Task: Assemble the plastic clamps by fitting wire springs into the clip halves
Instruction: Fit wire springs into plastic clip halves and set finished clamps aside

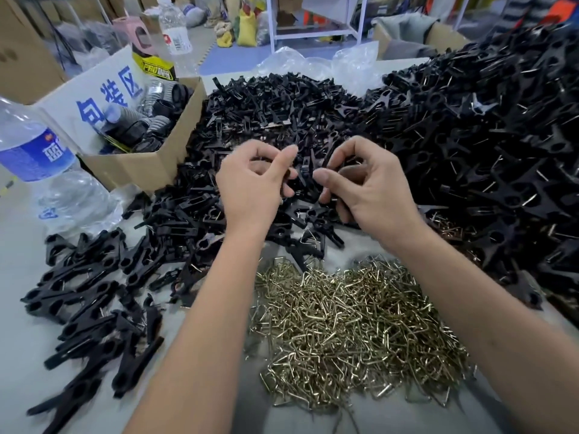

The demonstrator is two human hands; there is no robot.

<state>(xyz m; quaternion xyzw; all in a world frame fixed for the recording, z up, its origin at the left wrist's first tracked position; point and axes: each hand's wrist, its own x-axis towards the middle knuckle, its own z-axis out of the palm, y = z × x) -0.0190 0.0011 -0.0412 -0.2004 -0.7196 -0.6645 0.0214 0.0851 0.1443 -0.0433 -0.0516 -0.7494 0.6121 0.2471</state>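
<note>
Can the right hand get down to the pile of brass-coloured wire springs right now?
Probably yes: the pile of brass-coloured wire springs lies uncovered below the right hand, though its fingers seem busy holding a black plastic clip half.

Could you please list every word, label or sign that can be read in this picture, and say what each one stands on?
"包装区": blue characters on the white sign leaning by the cardboard box.
"PROTAPER", roughly: yellow and black label behind the box; partly blurred.
Blue label on the near water bottle: characters cut off, unreadable.
Label on the far water bottle: too small to read.
</note>
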